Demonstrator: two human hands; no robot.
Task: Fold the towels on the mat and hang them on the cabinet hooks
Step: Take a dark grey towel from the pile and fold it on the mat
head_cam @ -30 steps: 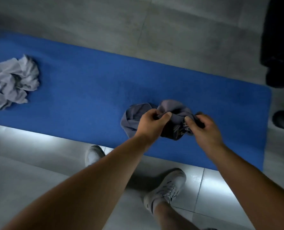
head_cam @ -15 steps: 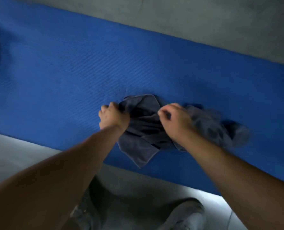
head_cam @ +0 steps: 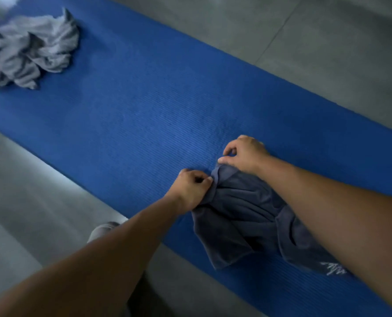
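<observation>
Dark towel (head_cam: 240,213) edge pinched in fingers: left hand (head_cam: 190,189), right hand (head_cam: 244,154)

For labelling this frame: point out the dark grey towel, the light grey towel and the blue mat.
dark grey towel (head_cam: 240,216), head view, its creased middle.
light grey towel (head_cam: 30,49), head view, middle of the crumpled heap.
blue mat (head_cam: 144,115), head view, bare ribbed surface between the towels.

The head-worn camera looks steeply down from close above onto the blue mat (head_cam: 144,124) and grey floor (head_cam: 327,53).
</observation>
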